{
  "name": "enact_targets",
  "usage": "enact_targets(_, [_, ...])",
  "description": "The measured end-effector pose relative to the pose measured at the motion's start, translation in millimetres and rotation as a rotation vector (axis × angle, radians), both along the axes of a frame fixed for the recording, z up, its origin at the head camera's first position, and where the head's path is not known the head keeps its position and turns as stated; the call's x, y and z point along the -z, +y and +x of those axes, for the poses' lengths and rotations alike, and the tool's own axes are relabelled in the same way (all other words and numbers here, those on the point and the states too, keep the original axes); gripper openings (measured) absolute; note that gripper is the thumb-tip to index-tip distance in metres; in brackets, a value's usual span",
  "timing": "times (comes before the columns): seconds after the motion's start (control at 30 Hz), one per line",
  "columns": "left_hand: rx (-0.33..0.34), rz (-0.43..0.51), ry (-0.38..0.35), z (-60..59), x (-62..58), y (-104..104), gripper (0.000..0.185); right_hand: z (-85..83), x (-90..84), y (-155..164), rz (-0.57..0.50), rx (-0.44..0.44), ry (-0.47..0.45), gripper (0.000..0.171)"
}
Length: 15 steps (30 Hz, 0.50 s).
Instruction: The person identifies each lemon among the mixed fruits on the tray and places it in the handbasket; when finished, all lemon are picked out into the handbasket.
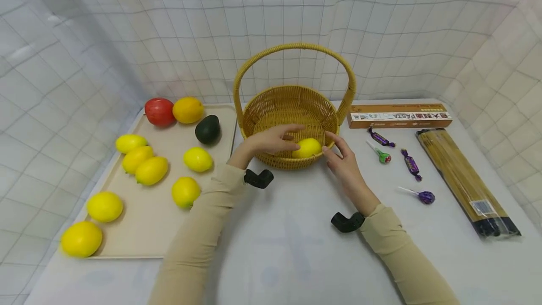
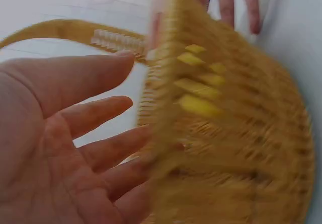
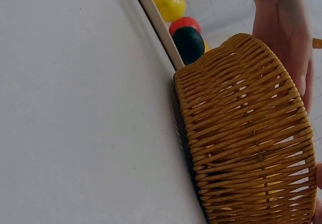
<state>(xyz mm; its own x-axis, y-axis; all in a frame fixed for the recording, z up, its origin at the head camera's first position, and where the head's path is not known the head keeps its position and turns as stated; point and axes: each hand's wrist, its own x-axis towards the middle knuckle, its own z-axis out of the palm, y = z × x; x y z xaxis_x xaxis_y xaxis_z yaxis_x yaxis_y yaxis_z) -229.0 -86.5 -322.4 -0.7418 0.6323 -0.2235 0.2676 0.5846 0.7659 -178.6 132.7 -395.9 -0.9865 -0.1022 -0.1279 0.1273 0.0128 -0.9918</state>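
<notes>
The bench point(image 1: 288, 248) is covered in white, and the wicker basket point(image 1: 292, 107) is parked mid-back with one lemon point(image 1: 307, 148) sitting inside near its front wall. The left hand point(image 1: 271, 141) is reached over the rim with fingers spread and relaxed, touching or nearly touching that lemon, nothing gripped. The right hand point(image 1: 345, 164) is laid flat-fingered against the basket's outer right edge, also gripping nothing.

Risk-wise, probably this: the basket is light and only steadied by straight fingers, so it could get nudged or tipped if the rim is pushed, and the round lemon could be rolled around inside.

Counts, big to small: one basket, one tray point(image 1: 165, 229), one long spaghetti pack point(image 1: 466, 182), one pasta box point(image 1: 400, 116). On the tray, seven lemons are counted, plus one orange-ish fruit point(image 1: 188, 109), one red one point(image 1: 159, 111), one dark avocado point(image 1: 208, 129). Four wrapped sweets point(image 1: 411, 164) are scattered by the box, two of them lollipops.
</notes>
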Motion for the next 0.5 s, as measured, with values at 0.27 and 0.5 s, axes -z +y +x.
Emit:
enact_targets(0.27, [-0.204, 0.152, 0.262, 88.2, -32.0, -125, 0.055, 1.1, 0.7, -3, -0.014, 0.023, -0.012, 0.05])
enact_targets(0.5, [-0.58, 0.171, 0.139, 151.8, 8.6, -216, 0.058, -0.6, -0.6, -2, 0.001, 0.032, -0.005, 0.05])
